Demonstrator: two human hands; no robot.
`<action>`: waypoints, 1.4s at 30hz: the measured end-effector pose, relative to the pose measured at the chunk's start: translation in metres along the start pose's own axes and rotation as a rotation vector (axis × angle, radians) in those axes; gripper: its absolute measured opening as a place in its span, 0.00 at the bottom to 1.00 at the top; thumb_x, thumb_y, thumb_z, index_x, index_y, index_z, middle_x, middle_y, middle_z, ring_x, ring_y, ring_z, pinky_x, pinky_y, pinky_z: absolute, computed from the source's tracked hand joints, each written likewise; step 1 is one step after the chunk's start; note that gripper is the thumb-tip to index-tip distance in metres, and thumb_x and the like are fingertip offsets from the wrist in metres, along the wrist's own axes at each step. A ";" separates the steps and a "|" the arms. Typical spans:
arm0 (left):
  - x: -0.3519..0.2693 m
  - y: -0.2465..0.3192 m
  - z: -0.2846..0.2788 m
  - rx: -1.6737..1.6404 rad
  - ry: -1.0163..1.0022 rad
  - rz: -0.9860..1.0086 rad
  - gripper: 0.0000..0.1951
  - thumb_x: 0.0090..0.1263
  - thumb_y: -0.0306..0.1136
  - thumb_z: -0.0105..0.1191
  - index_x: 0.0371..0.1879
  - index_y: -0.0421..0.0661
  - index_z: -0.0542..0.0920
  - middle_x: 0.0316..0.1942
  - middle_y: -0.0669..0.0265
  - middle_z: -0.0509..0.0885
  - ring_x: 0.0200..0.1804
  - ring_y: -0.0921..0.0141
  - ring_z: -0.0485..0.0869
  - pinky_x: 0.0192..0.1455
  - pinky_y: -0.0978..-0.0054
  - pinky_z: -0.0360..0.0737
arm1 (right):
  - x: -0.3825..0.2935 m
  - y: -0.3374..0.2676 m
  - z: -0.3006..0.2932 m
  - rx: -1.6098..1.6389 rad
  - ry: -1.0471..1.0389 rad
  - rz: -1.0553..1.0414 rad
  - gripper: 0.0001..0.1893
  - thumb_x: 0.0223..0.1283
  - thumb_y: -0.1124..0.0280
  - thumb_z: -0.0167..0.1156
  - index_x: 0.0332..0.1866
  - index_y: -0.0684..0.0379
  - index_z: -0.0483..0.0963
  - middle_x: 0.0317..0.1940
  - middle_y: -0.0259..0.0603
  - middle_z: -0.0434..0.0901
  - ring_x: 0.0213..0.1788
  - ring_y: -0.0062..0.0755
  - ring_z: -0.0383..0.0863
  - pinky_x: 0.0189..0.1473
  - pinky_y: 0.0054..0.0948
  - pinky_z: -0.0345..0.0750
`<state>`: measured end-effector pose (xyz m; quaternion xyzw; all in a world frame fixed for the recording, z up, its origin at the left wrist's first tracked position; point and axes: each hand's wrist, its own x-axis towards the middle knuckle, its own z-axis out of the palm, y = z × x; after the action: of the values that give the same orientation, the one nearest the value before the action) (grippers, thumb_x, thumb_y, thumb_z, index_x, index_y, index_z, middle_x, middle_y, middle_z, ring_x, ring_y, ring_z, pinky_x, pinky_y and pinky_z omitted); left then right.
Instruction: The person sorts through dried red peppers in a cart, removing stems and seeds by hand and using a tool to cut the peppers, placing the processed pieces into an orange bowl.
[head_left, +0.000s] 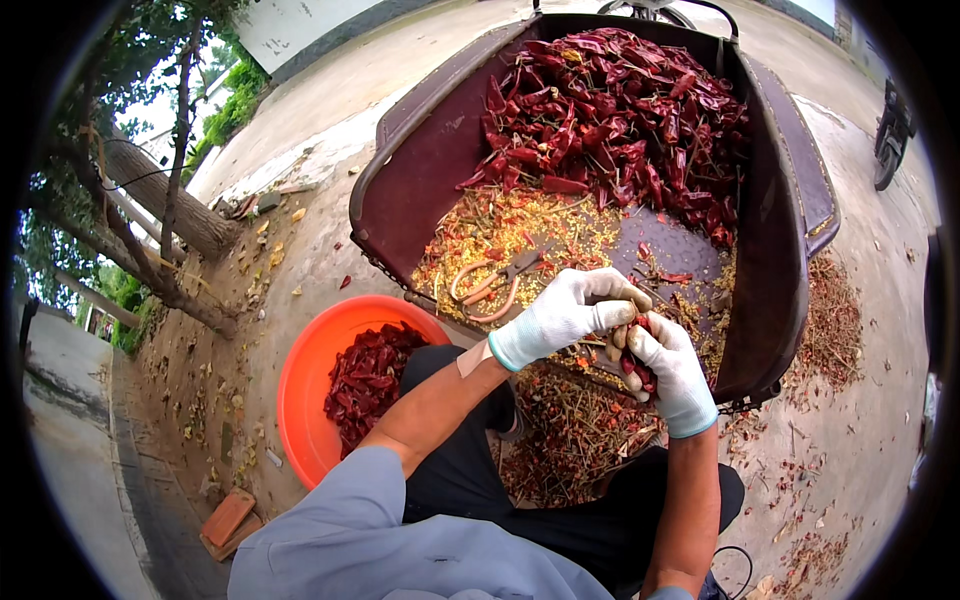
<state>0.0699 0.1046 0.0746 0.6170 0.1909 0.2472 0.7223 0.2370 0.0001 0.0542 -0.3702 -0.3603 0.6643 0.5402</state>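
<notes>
Both my hands wear white knit work gloves with soiled fingertips and meet above the near edge of the dark red cart bed (772, 225). My left hand (577, 307) pinches at the dried red chilies (637, 360) from the left. From the right, my right hand (667, 364) holds the same few chilies in curled fingers. A large heap of dried red chilies (615, 120) fills the far part of the bed. Scissors with orange handles (487, 289) lie on the yellow seeds at the bed's near left. An orange plastic basin (300, 390) holds more chilies beside my left knee.
A pile of stems and chili scraps (577, 435) lies on the ground between my legs; another scrap pile (829, 330) lies right of the cart. Tree trunks (169, 191) rise at the left. Bricks (229, 517) lie at the lower left. A wheeled vehicle (891, 139) stands far right.
</notes>
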 end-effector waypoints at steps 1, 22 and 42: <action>0.000 0.000 0.000 0.039 -0.007 0.003 0.12 0.76 0.33 0.58 0.50 0.37 0.82 0.39 0.64 0.86 0.35 0.76 0.86 0.39 0.77 0.84 | -0.001 0.001 -0.002 -0.038 -0.007 0.021 0.12 0.74 0.62 0.57 0.43 0.62 0.75 0.27 0.34 0.79 0.18 0.14 0.69 0.16 0.16 0.63; 0.011 -0.023 -0.028 1.019 0.366 -0.051 0.15 0.71 0.43 0.60 0.49 0.49 0.87 0.42 0.61 0.87 0.47 0.62 0.87 0.52 0.65 0.82 | -0.005 0.018 0.036 -0.744 -0.330 -0.049 0.11 0.67 0.67 0.62 0.47 0.63 0.79 0.28 0.46 0.80 0.32 0.31 0.79 0.41 0.32 0.78; 0.016 -0.013 -0.025 0.927 0.337 0.011 0.12 0.70 0.34 0.60 0.46 0.40 0.85 0.36 0.61 0.89 0.39 0.71 0.87 0.46 0.71 0.83 | -0.006 0.009 0.011 -0.564 0.236 0.004 0.09 0.65 0.69 0.61 0.40 0.65 0.77 0.26 0.38 0.79 0.29 0.24 0.78 0.35 0.30 0.76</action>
<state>0.0697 0.1327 0.0577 0.8260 0.3917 0.2361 0.3295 0.2236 -0.0082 0.0518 -0.5809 -0.4644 0.4916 0.4529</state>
